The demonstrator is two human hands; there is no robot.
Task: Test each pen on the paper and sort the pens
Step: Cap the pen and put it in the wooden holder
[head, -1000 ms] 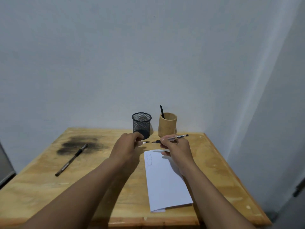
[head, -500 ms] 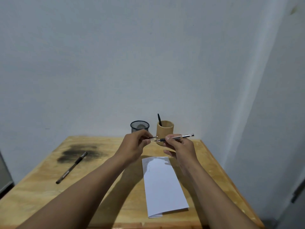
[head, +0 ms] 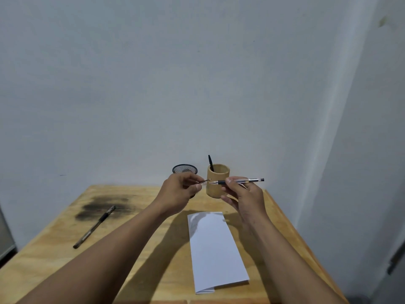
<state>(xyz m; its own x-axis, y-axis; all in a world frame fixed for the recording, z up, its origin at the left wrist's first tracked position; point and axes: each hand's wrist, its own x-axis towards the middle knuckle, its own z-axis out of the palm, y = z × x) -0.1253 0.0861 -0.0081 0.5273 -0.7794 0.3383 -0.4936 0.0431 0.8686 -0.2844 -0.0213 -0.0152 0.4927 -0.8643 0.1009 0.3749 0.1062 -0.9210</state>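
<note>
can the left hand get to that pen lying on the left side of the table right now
Probably yes, but not at once. The table between the left hand and the loose pen lies bare, so the way is free. The hand is raised, though, and pinches a small cap, which it would need to put down.
</note>
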